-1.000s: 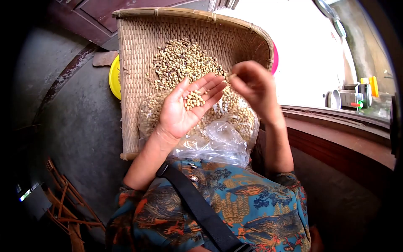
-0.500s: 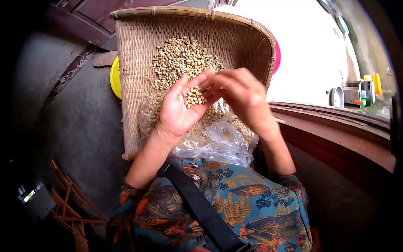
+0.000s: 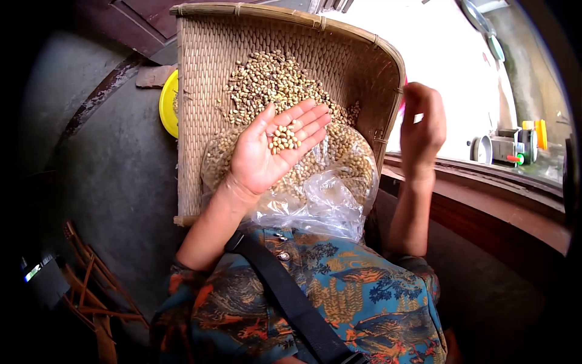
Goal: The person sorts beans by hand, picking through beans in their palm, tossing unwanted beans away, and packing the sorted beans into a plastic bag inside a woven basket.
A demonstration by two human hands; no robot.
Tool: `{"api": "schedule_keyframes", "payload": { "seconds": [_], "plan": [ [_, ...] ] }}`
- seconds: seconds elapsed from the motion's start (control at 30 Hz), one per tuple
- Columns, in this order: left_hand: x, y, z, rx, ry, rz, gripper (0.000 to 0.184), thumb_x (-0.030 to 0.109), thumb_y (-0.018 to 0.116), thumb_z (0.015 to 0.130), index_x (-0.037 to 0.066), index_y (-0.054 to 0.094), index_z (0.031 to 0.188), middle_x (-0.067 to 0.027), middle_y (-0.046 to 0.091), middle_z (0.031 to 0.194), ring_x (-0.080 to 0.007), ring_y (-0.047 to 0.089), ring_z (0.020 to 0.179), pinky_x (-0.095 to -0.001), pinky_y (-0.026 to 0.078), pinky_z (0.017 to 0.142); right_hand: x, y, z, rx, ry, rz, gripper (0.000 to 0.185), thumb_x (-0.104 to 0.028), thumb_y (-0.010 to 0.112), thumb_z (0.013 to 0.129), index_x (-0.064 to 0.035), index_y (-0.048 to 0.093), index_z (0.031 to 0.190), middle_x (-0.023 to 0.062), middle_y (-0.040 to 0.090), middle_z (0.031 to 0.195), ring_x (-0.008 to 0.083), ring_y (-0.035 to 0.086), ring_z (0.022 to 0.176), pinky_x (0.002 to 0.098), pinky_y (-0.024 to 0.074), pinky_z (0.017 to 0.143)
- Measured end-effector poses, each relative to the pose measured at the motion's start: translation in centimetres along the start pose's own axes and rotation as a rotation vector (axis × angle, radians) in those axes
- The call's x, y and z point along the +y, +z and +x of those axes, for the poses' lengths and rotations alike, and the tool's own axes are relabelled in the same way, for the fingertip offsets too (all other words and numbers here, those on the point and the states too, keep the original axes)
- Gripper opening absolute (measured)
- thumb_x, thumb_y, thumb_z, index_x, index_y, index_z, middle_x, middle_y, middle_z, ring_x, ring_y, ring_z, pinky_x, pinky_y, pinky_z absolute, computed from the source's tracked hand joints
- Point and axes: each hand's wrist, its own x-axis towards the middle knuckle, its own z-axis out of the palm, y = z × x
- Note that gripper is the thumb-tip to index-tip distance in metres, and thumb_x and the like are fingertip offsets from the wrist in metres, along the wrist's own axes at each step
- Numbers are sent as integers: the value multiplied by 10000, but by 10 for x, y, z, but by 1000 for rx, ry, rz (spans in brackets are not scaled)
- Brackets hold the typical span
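My left hand (image 3: 257,158) lies palm up with its fingers spread, and several pale beans (image 3: 284,139) rest on the palm. Beneath it is a woven basket (image 3: 200,91) with a loose pile of mixed light and dark beans (image 3: 267,82). A clear plastic bag (image 3: 330,197) of pale beans sits in the basket's near part, partly behind my left hand. My right hand (image 3: 424,124) is raised past the basket's right rim, its fingers curled with the tips together; whatever they hold is too small to make out.
A yellow container (image 3: 168,106) shows at the basket's left side and a pink one (image 3: 403,97) at its right. A wooden sill (image 3: 485,197) runs along the right. Wooden furniture (image 3: 91,285) stands at the lower left.
My right hand has come away from my left palm and moved right, beyond the basket's rim. My left hand stays nearly in place with beans on it.
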Motion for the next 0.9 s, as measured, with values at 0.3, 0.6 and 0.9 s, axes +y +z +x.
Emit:
{"api": "schedule_keyframes", "payload": {
  "seconds": [0.3, 0.6, 0.9],
  "plan": [
    [2, -6, 0, -81, -29, 30, 580, 380, 328, 1053, -94, 393, 1382, -258, 469, 1367, -345, 429, 1322, -494, 304, 1159, -46, 24, -10, -324, -206, 373, 296, 28, 681, 718, -33, 693, 1007, 99, 644, 957, 269, 619, 836, 345, 542, 701],
    [1, -19, -1, -63, 1, 85, 551, 395, 328, 1056, -49, 471, 1351, -134, 571, 1252, -245, 525, 1188, -455, 383, 1095, -57, 42, -18, -447, -231, 560, 226, -27, 690, 743, -28, 616, 957, 87, 617, 918, 286, 604, 828, 374, 518, 735],
    [-2, -8, 2, 64, 13, 176, 580, 381, 323, 1055, -71, 412, 1406, -181, 499, 1409, -255, 479, 1284, -388, 402, 1073, -67, 22, -29, -686, 307, 884, 150, -11, 681, 847, 3, 648, 993, 144, 642, 944, 257, 669, 827, 343, 531, 692]
  ]
}}
